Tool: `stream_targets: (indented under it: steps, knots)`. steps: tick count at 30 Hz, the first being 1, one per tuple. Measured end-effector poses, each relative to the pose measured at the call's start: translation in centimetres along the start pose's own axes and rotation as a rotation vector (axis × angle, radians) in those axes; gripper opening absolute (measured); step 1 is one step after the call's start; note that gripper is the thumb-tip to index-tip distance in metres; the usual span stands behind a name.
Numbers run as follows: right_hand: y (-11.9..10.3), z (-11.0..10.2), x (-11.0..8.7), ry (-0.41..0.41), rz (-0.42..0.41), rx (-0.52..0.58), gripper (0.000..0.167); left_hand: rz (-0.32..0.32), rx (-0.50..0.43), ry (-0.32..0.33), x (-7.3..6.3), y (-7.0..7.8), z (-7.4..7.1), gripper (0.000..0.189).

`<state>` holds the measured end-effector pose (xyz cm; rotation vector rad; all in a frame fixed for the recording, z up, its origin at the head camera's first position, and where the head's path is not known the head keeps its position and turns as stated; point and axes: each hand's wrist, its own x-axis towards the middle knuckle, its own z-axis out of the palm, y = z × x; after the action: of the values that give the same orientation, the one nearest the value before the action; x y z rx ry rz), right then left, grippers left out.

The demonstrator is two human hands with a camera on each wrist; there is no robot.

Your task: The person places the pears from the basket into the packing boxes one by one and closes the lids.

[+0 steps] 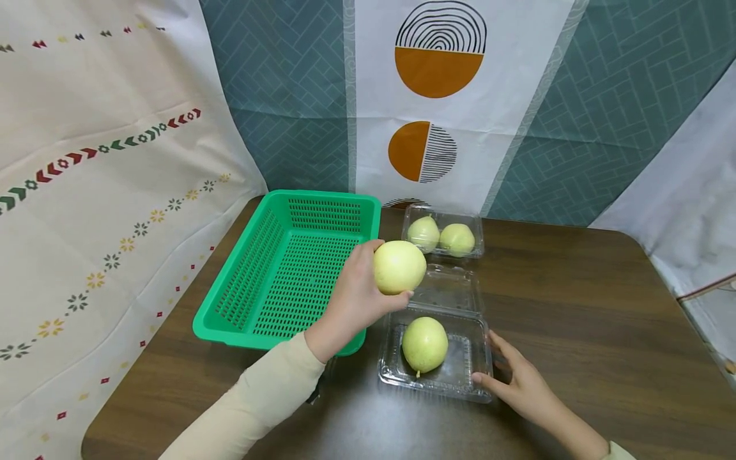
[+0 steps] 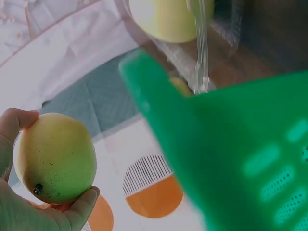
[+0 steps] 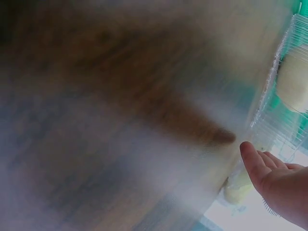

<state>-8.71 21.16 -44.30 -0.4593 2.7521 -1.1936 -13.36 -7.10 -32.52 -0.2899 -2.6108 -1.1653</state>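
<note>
My left hand point(image 1: 359, 291) grips a pale yellow-green pear point(image 1: 399, 267) in the air, between the green basket point(image 1: 202, 322) and the clear plastic clamshell box point(image 1: 468, 358). The left wrist view shows thumb and fingers round that pear point(image 2: 57, 159), its speckled end facing the camera. Inside the opened box lies another pear point(image 1: 425, 345), stem toward me, with the lid point(image 1: 443, 287) folded back behind it. At the box's right side is my right hand point(image 1: 520, 383), thumb and fingers extended near its edge; whether they press it is hard to tell.
A second clear box point(image 1: 474, 223) with two pears point(image 1: 457, 239) stands at the back, against the patterned cloth point(image 1: 287, 83). The wooden table point(image 1: 575, 306) stretches to the right. A small dark object point(image 1: 315, 391) lies partly hidden by the left forearm.
</note>
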Motion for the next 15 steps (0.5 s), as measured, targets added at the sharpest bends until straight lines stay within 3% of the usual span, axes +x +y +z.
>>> stream_targets:
  steps: [7, 15]
  knots:
    - [0.0, 0.0, 0.0, 0.0, -0.008, 0.0, 0.082, 0.079, 0.021, -0.048, -0.5, 0.2, 1.3, 0.074]
    - [0.0, 0.1, -0.1, 0.01, -0.012, -0.003, 0.084, 0.097, 0.049, -0.109, -0.6, 0.8, 2.6, 0.078]
